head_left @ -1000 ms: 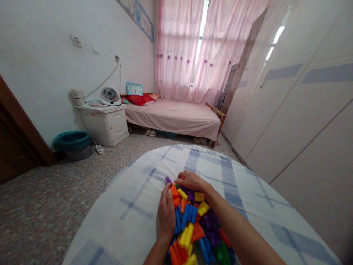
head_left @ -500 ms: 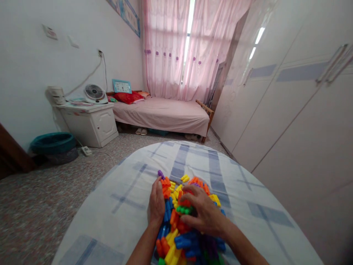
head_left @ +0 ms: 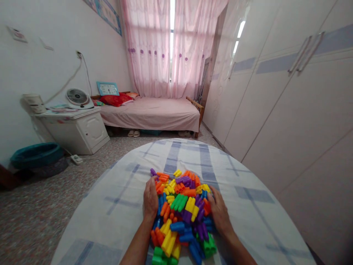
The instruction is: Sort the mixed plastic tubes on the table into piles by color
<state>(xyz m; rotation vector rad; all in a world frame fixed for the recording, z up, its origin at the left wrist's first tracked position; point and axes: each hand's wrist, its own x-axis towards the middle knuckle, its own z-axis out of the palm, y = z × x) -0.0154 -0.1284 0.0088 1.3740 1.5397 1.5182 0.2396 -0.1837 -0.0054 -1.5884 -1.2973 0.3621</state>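
Note:
A heap of bright plastic toy building pieces (head_left: 182, 221), shaped like joined rounded pegs, lies on the cloth-covered table between my hands. My left hand (head_left: 150, 198) rests along the heap's left side, fingers stretched forward beside orange pieces (head_left: 160, 187) and holding nothing. On the other side, my right hand (head_left: 220, 211) is open, its fingertips at the heap's edge near a yellow piece (head_left: 202, 188). A green piece (head_left: 179, 202) sits on top in the middle, with a purple piece (head_left: 185, 180) behind it. Blue pieces (head_left: 178, 227) lie nearer to me.
The rounded table wears a white and blue checked cloth (head_left: 116, 217). Beyond it stands a bed (head_left: 154, 110) with a pink cover. A white cabinet (head_left: 93, 130) with a fan (head_left: 78, 97) and a teal bin (head_left: 37, 154) are at left; a tall wardrobe (head_left: 270, 121) lines the right.
My right hand has moved from over the middle of the heap to its right side, uncovering the green and purple pieces. My left hand stays at the left edge. The view has turned slightly right.

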